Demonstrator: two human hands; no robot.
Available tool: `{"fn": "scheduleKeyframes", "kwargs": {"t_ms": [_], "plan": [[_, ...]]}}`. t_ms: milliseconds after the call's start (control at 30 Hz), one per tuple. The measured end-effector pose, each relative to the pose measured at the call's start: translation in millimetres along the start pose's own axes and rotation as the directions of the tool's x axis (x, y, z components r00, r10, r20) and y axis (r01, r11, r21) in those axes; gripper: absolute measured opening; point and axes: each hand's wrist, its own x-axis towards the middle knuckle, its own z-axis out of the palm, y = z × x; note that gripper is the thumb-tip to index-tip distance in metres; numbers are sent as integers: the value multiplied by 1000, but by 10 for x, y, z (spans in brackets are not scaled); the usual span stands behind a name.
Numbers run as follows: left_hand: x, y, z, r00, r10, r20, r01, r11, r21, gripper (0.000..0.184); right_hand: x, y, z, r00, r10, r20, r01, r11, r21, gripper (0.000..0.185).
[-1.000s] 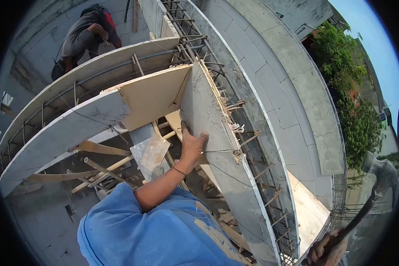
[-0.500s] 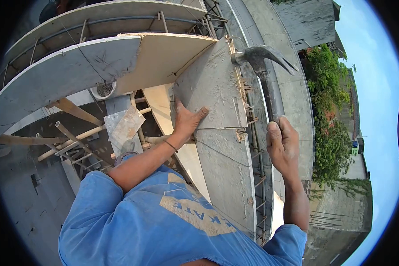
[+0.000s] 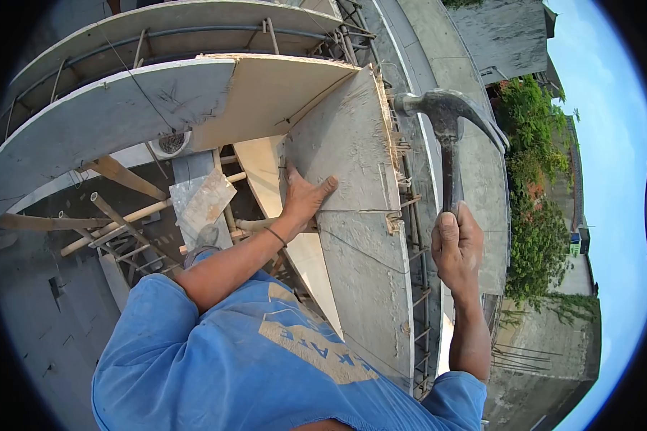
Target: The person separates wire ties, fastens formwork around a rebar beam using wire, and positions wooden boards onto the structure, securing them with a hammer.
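My right hand is wrapped round the handle of a claw hammer, thumb along the grip. The hammer's striking face points left toward the splintered top edge of a grey, cement-smeared board, a small gap away. My left hand grips the lower edge of that board, with the thumb on its near face and most of the fingers hidden behind it. A second rough board continues toward me, with a dark seam between the two. A paler plywood panel meets the first board at a corner.
A curved grey panel runs left. Below stand bamboo poles, a loose plywood scrap and a white bucket of small dark pieces. Steel bars line the boards' right side, beside a concrete ledge.
The hammer has moved right and slightly down, away from the board's splintered edge. My left hand keeps its hold on the board.
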Motion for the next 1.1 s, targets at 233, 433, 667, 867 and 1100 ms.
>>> {"fn": "scheduleKeyframes", "kwargs": {"t_ms": [233, 433, 667, 867, 1100], "plan": [[80, -87, -14, 1000, -1, 17, 2, 1000, -23, 156, -18, -80, 25, 999, 20, -49, -18, 999, 28, 39], [98, -37, -53, 999, -11, 38, 13, 998, -61, 155, 134, 7, -10, 999, 16, 47, -7, 981, -195, 38], [34, 1, -76, 997, -61, 44, 62, 998, -27, 152, 117, 11, 30, 998, 35, 47, -25, 982, -189, 35], [36, -25, -65, 997, -73, 29, 74, 997, -19, 150, 90, -6, 38, 993, 106, 51, -99, 987, -123, 37], [-46, 84, -61, 999, -41, 12, 42, 998, -55, 148, 65, -15, 1, 999, -41, 28, 48, 949, -311, 36]]}}
